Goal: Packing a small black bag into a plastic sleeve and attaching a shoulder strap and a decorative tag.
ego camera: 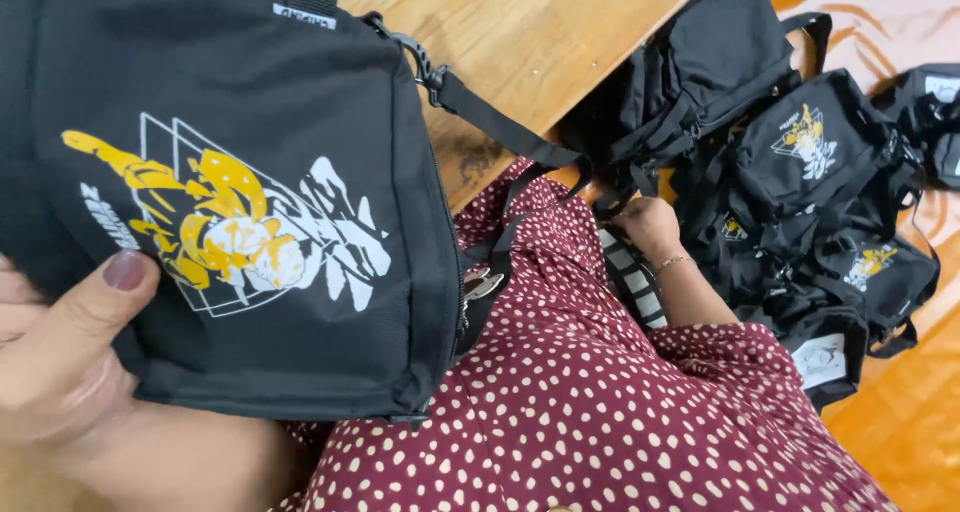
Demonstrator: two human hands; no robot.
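Wooden table | left hand clamps one black bag | right hand grip unclear

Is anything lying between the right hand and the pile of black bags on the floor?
Nothing visible does. The right hand is already at the near edge of the pile of black bags, among their straps. The left hand holds a separate black bag up close to the camera.

Bare wooden table lies open; heaped black bags crowd the right side
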